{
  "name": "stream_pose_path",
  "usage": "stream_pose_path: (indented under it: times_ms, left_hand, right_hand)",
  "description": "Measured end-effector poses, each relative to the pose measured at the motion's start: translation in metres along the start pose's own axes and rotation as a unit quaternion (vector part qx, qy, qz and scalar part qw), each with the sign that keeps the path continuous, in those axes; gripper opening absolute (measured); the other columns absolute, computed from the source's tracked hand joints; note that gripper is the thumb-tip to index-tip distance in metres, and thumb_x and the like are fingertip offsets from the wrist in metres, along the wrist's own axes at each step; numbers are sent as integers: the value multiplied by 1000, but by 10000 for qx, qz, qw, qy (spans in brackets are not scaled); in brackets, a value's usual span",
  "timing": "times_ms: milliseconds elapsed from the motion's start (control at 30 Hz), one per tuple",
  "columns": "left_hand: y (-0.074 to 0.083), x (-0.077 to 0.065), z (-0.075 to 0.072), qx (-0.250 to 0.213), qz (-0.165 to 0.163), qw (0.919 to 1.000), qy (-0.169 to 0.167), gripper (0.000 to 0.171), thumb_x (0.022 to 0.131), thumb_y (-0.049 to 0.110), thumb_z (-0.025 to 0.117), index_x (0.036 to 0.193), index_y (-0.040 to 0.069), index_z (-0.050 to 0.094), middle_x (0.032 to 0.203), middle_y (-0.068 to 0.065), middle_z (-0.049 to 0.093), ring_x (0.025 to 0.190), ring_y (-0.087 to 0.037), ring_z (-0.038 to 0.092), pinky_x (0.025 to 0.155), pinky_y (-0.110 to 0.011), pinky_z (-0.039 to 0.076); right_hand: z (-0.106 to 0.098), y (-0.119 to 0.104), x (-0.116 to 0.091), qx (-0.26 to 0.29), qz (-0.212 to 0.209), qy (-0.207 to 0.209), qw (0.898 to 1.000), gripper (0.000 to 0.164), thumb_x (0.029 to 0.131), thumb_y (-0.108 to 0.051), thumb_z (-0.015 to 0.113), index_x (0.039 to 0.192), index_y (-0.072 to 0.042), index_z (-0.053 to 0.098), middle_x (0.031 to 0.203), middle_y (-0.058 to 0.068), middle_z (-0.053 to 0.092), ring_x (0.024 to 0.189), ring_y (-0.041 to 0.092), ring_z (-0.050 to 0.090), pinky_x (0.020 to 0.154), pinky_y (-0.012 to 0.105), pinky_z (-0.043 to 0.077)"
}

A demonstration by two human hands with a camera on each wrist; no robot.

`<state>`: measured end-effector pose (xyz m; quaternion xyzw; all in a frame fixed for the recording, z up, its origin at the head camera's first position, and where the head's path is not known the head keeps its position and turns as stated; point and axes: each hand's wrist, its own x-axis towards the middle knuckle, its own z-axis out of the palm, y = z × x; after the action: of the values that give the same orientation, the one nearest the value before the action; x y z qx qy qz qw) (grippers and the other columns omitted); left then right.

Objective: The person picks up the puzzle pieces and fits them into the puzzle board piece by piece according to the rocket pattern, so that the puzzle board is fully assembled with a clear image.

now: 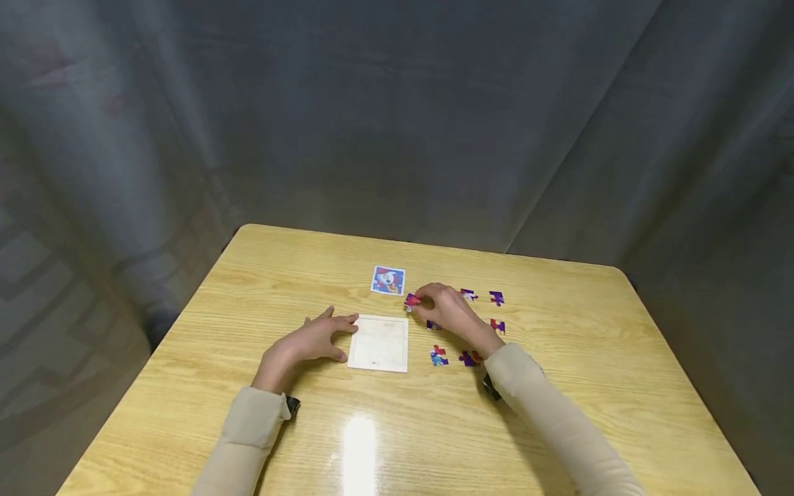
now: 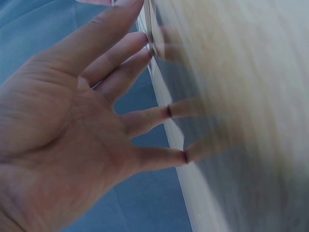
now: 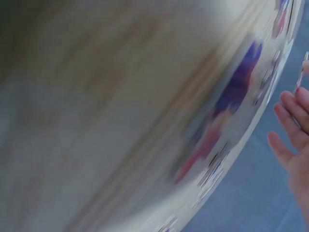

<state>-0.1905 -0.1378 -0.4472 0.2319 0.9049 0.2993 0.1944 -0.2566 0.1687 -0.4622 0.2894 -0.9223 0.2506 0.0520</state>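
Note:
A red and purple jigsaw piece (image 1: 412, 301) is pinched between the thumb and fingers of my right hand (image 1: 449, 310), above the table just beyond the top right corner of a pale square puzzle tray (image 1: 378, 344). The tray lies flat with a bare surface. At its left edge, my left hand (image 1: 316, 339) rests with fingers spread, index finger and thumb by the rim. The left wrist view shows the palm of that hand (image 2: 87, 116) and fingertips touching the tabletop. In the right wrist view the right hand (image 3: 299, 130) is partly cut off.
Several loose jigsaw pieces (image 1: 439, 356) lie right of the tray, some partly behind the right hand and forearm. A small picture card (image 1: 388, 281) with a white and red figure on blue lies behind the tray. A grey curtain (image 1: 397, 138) hangs beyond the wooden table (image 1: 298, 269).

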Motion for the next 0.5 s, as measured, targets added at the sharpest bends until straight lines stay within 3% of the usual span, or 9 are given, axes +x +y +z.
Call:
stream_pose_path:
  times_ms: [200,500]
  left_hand:
    - [2,1,-1,46,49,10000,68,61,78,20,79,134,8,57,153,-3,35,143,-46,8,99,-80,3]
    - [3,0,-1,130,56,9999,69,60,78,20,78,133,7,57,153,-5,36,141,-49,10,97,-81,5]
  right_hand:
    - [6,-9,3,196,-190,41,9996,31,86,-25,73,108,-4,70,109,9,70,105,24,64,93,38,51]
    - [15,-28,5,340,-331,-366,9982,29,87,-23,71,111,-6,70,110,6,70,105,20,63,94,35,50]
